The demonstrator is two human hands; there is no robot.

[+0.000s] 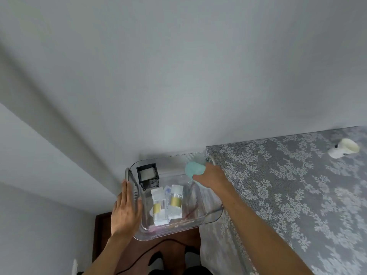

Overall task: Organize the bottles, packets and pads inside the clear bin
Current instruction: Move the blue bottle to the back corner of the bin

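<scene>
The clear bin sits low in the head view, against the wall and beside the lace-covered surface. Inside lie two clear packets with yellow bands and a black-framed box holding white pads at the back left. My left hand rests flat with fingers extended against the bin's left side and its metal handle. My right hand is over the bin's back right corner, shut on a pale teal, soft-looking packet.
A surface with a grey floral lace cloth fills the right side. A white object lies on it far right. A dark wooden floor with a black cable is below the bin. Grey walls rise behind and left.
</scene>
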